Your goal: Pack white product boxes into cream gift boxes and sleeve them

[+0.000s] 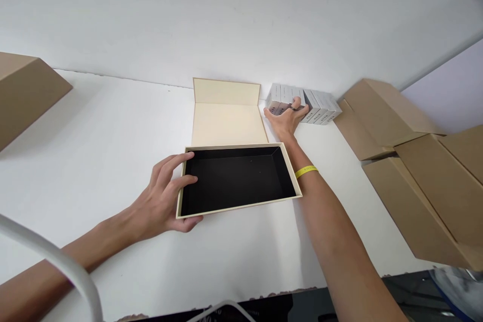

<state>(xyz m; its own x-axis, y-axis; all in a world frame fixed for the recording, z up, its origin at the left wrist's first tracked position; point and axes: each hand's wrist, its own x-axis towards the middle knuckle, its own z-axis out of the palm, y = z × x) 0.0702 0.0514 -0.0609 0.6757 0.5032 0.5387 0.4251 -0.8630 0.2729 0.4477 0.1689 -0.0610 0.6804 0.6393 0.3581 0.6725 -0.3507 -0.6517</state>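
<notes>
A cream gift box (294,181) with a black inside lies open on the white table, its lid (226,110) folded back flat towards the wall. My left hand (166,196) holds the box's left edge, fingers over the rim and thumb under the front corner. My right hand (287,118) reaches past the lid to a row of small grey-white cartons (320,105) standing against the wall, and its fingers close round the leftmost ones (275,98). A yellow band (306,171) is on my right wrist.
Brown cardboard boxes (415,161) lie stacked along the right side of the white table (94,151). Another brown box (22,90) sits at the far left. A white curved tube (56,261) crosses the lower left corner. The table's front edge runs along the bottom.
</notes>
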